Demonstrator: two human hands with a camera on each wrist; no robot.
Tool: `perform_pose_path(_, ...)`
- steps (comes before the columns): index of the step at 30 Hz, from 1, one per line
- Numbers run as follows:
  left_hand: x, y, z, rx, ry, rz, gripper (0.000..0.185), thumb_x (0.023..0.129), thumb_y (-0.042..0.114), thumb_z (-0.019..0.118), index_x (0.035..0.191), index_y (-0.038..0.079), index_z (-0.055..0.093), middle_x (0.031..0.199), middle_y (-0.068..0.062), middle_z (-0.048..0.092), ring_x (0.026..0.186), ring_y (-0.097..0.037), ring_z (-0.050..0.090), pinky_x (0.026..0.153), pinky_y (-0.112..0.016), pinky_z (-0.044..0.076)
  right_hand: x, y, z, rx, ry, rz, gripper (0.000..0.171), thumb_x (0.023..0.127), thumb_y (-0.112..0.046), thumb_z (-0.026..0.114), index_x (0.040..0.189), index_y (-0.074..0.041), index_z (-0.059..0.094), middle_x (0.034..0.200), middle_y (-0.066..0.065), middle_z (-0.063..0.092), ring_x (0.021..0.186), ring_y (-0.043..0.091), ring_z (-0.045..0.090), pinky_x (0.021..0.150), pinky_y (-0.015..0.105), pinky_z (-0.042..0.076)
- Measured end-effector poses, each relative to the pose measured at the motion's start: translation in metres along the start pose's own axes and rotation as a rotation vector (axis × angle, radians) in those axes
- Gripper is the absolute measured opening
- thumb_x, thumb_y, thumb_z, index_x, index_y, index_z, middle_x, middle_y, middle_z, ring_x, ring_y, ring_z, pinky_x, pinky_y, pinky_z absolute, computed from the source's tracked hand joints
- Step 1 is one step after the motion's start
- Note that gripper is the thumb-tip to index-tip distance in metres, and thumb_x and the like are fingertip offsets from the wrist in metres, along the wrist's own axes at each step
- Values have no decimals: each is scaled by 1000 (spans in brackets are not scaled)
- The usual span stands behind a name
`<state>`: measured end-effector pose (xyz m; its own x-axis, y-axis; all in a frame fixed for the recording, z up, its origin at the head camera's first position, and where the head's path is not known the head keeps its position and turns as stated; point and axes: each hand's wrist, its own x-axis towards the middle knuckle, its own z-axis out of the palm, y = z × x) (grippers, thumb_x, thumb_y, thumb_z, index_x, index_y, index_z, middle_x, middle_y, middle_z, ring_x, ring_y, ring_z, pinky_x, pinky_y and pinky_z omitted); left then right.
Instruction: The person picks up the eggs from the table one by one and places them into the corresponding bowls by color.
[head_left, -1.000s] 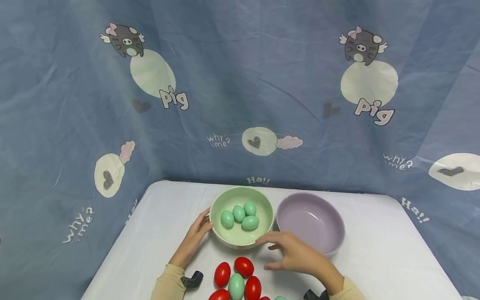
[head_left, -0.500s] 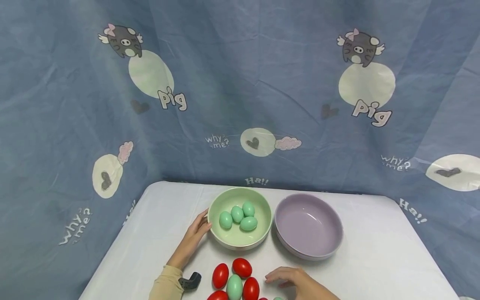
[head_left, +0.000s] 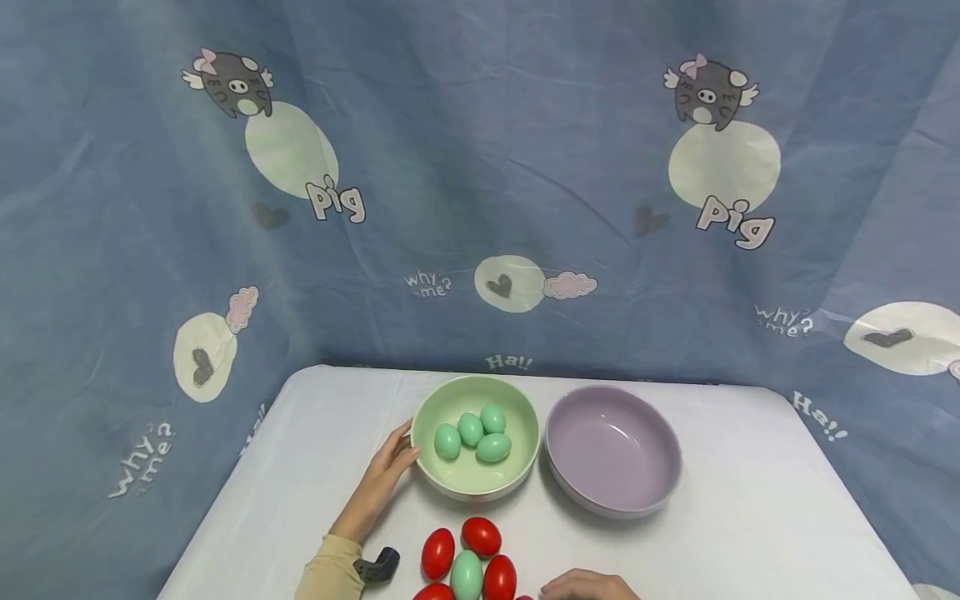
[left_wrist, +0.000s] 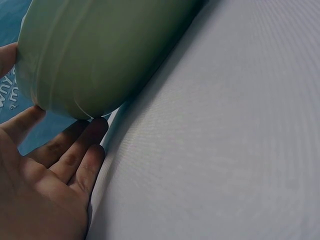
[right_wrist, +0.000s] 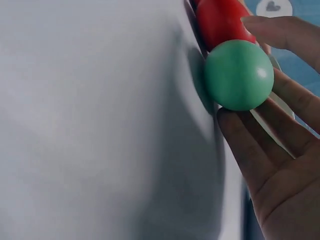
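A pale green bowl [head_left: 476, 485] holds several teal eggs [head_left: 471, 428]. My left hand [head_left: 386, 471] rests against its left wall. In the left wrist view the straight fingers [left_wrist: 75, 150] lie on the table under the green bowl [left_wrist: 100, 50], and the thumb is up by the rim. Only the top of my right hand [head_left: 588, 586] shows at the bottom edge. In the right wrist view its fingers [right_wrist: 250, 145] are stretched out beneath a green egg [right_wrist: 239, 75] and touch it. The thumb hovers over a red egg [right_wrist: 220, 20] just behind.
An empty lilac bowl [head_left: 611, 454] stands right of the green one. Red eggs [head_left: 481, 536] and one green egg [head_left: 466, 575] are clustered at the near edge of the white table [head_left: 750, 517]. A blue printed cloth [head_left: 480, 208] hangs close behind and at both sides.
My right hand drew back from the green bowl's front rim to the near edge, down to the egg cluster. The left hand stayed on the bowl.
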<state>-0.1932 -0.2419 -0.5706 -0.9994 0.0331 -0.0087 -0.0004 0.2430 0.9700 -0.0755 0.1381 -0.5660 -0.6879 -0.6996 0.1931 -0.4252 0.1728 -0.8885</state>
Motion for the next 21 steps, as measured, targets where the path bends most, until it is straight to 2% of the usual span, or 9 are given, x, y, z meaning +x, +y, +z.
perform_pose_path(4,-1,0,-1,5,5,0,59,105,42,56,159,26,38,156,-12,53,147,-34,48,125,-60,32,-5,1,10,-32,71,-6,20,99,-12,67,116,-17,76,112,0,77,105,5,72,84,26,62)
perform_pose_path(8,-2,0,-2,-2,4,1,59,106,40,56,159,24,38,156,-13,52,147,-35,48,124,-61,32,-7,9,17,-140,137,-102,20,97,-11,70,113,-21,75,108,-3,77,102,8,73,81,25,63)
perform_pose_path(12,-3,1,-1,0,9,0,59,105,40,56,159,24,39,155,-14,53,147,-36,48,124,-63,32,-7,15,19,-198,161,-183,20,96,-10,72,113,-20,74,106,-2,78,100,9,74,80,24,63)
perform_pose_path(18,-2,0,0,3,13,1,59,105,41,56,159,24,39,155,-14,54,147,-37,48,123,-65,32,-7,16,20,-205,179,-185,21,95,-9,72,111,-21,75,105,-2,77,98,8,74,79,21,62)
perform_pose_path(21,-2,1,1,7,14,-5,59,105,41,57,159,25,40,155,-13,53,147,-37,47,123,-65,32,-8,13,19,-172,170,-143,20,96,-9,71,112,-20,75,106,-3,77,98,7,73,78,22,62)
